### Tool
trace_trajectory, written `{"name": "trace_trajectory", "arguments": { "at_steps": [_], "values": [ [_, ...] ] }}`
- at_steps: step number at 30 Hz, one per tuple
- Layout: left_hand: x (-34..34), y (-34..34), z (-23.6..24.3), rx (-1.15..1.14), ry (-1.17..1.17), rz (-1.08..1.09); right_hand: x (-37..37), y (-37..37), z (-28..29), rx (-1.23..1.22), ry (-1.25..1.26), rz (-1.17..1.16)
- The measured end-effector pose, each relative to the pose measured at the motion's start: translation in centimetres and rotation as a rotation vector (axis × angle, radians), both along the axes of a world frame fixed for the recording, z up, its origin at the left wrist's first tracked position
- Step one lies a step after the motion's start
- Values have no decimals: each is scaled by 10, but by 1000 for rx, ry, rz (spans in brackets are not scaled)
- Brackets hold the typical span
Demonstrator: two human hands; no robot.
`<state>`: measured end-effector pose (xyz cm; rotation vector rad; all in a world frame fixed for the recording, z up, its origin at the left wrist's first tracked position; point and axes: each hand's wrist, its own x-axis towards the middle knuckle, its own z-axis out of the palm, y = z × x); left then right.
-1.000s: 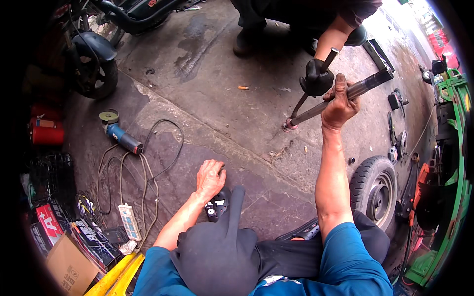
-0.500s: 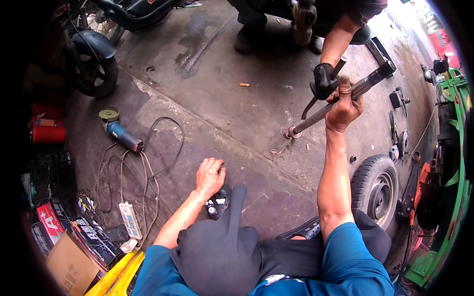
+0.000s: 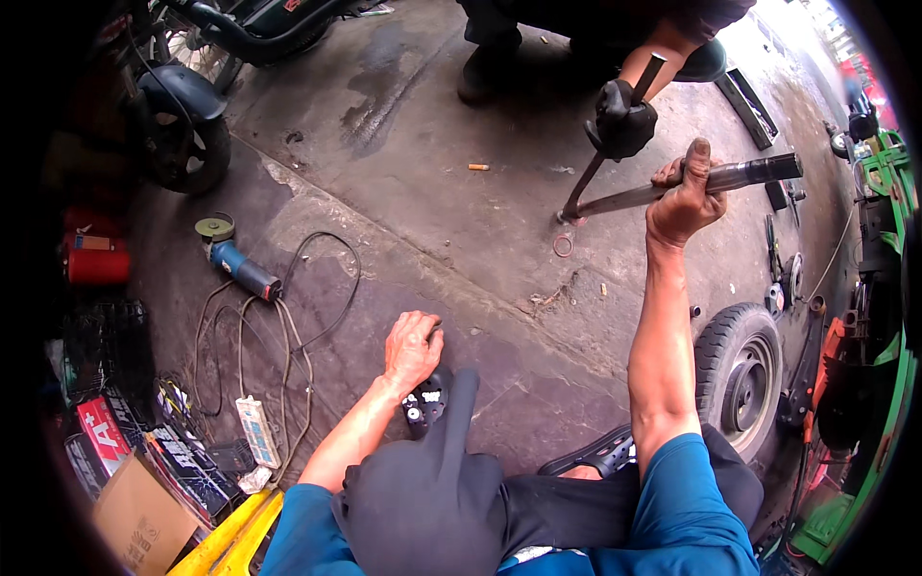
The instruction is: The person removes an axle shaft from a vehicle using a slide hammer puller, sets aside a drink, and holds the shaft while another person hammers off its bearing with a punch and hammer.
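Note:
My right hand (image 3: 688,197) grips a long metal shaft (image 3: 629,200) with a dark ribbed end sticking out to the right; my thumb points up. A co-worker's black-gloved hand (image 3: 624,120) holds a curved steel bar (image 3: 589,173), its lower end against the shaft's left end. Just below that end, a thin reddish ring (image 3: 563,247) lies on the concrete floor. My left hand (image 3: 414,348) hangs loosely curled above my black clog (image 3: 425,403), with nothing visible in it; its fingertips are partly hidden.
An angle grinder (image 3: 242,267) with its cable and a power strip (image 3: 256,432) are on the floor at left. A wheel with tyre (image 3: 740,379) lies by my right knee. Motorcycle (image 3: 182,125) stands far left, green metal frame (image 3: 888,384) at right.
The shaft has swung flatter and its left end has moved up. The ring that was around that end now lies apart on the floor. The co-worker's bar stands steeper; my left hand barely moved.

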<state>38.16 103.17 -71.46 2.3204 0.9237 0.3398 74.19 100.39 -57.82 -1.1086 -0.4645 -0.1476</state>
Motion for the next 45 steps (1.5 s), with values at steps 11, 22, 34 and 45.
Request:
{"name": "trace_trajectory", "arguments": {
  "at_steps": [11, 22, 34, 45],
  "values": [
    [-3, -3, -3, -74, 59, 24, 27, 23, 3, -206, 18, 109],
    [6, -1, -5, -29, -9, -13, 55, 17, 11, -294, 123, 445],
    [-5, -13, -9, -102, -23, -12, 60, -52, -18, 139, 408, -69],
    [32, 25, -17, -797, -266, 278, 37, -188, -65, 353, 900, -128]
  ]
}}
